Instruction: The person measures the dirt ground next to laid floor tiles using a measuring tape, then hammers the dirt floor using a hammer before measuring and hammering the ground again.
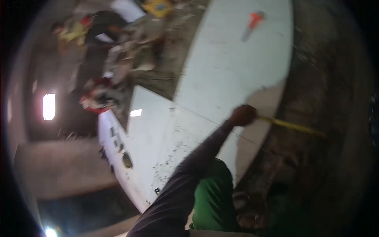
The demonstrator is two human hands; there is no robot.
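Note:
My left hand [242,115], at the end of a dark-sleeved arm, is closed over the large white board [237,59]. A yellow measuring tape [294,125] is gripped in it and stretches rightward past the board's edge, its far end blurred in the dark. A thin dark line crosses the board just under my wrist. Farther up the board lies an orange-handled tool [254,21] with a grey blade, too blurred to name exactly. My right hand does not show.
Left of the board is a white panel [152,134] with dark specks, joined to a narrow piece with cutouts [118,144]. Beyond it sits a red-and-grey object [99,94], blurred. Another person [75,33] is at the upper left amid scattered scraps. My green-clad knee [215,193] is below.

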